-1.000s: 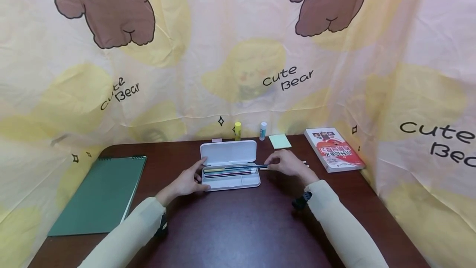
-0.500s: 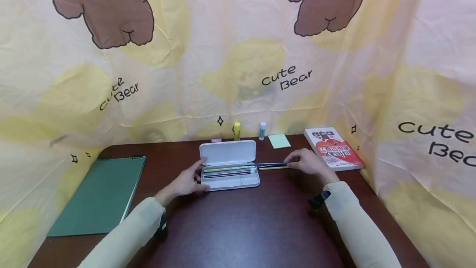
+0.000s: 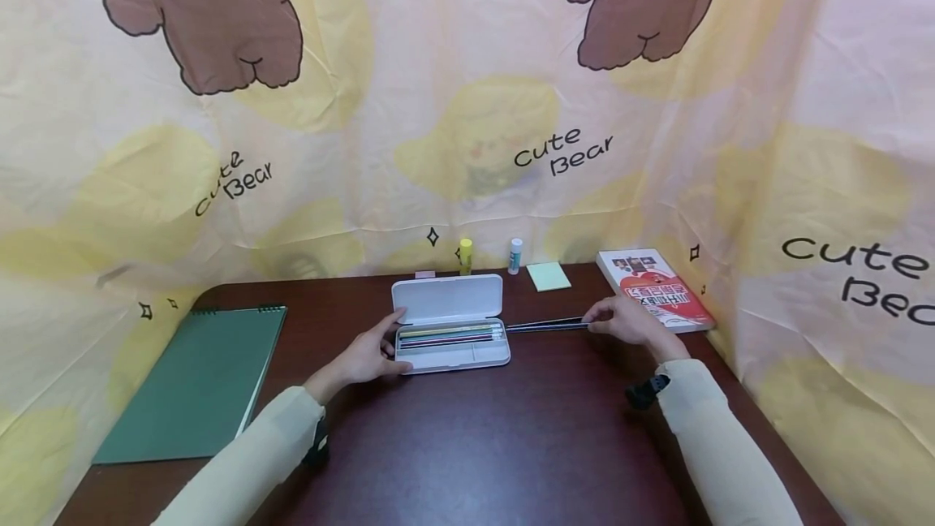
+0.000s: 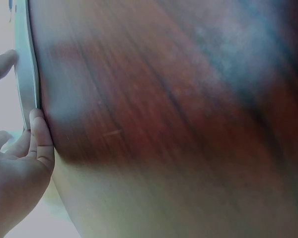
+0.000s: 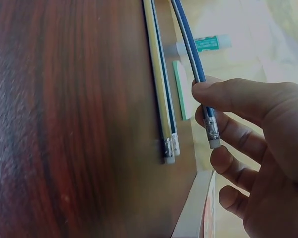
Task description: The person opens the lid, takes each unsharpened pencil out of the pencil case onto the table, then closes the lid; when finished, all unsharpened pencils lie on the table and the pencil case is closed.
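A white pencil case [image 3: 493, 357] lies with its lid raised, several pencils [image 3: 445, 339] inside. My left hand [image 3: 361, 355] holds its left end, thumb at the front corner and fingers along the side; the left wrist view shows only the case's edge [image 4: 26, 64]. Right of the case, my right hand [image 3: 624, 321] pinches a blue striped pencil [image 5: 191, 44] near its white eraser end, between thumb and fingers. In the right wrist view this pencil is above the table, while a yellowish pencil [image 5: 158, 84] and a dark striped one lie side by side below it.
A green spiral notebook [image 3: 193, 380] lies at the left. Along the back stand a yellow tube [image 3: 466, 256] and a glue stick [image 3: 515, 256], beside pale green sticky notes [image 3: 549, 277]. A red and white book [image 3: 675, 311] lies close behind my right hand. A printed curtain surrounds the table.
My right hand has moved right, away from the case, taking the blue striped pencil along so that it no longer overlaps the case. The left hand stays on the case.
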Action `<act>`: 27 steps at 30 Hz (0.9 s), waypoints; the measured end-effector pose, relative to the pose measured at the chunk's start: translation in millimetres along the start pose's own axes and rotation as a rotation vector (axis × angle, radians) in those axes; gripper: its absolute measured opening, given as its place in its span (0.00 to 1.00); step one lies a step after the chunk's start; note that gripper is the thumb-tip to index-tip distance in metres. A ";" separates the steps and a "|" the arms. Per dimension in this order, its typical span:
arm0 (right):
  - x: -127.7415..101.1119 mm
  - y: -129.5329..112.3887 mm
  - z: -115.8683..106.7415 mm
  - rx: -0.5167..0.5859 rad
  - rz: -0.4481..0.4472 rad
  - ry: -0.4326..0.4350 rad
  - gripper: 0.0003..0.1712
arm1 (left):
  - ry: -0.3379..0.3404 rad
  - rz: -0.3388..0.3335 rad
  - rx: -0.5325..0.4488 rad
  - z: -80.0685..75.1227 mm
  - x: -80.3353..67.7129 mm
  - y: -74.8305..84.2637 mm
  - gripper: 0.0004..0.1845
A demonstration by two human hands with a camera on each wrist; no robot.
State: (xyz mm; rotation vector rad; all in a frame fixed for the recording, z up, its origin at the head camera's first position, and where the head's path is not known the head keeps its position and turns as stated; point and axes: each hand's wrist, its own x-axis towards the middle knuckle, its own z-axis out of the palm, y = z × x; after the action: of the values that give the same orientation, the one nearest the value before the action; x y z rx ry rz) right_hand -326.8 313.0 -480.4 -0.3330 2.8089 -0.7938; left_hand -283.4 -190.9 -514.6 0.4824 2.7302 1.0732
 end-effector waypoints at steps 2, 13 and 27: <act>0.2 2.3 0.6 -0.008 0.010 -0.008 0.08 | 0.000 -0.001 -0.001 0.1 -0.1 0.3 0.57; 6.1 11.9 9.8 -0.021 0.015 -0.031 0.07 | 0.007 0.004 -0.002 0.4 0.3 1.3 0.56; 7.5 12.5 13.1 -0.001 0.019 -0.021 0.09 | 0.002 -0.014 -0.008 0.2 -0.9 2.9 0.56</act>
State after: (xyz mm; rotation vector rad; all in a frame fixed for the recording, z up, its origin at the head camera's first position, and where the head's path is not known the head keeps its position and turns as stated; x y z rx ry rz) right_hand -332.6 315.0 -499.0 -0.3125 2.7887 -0.7796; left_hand -281.8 -189.0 -512.7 0.4611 2.7255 1.0814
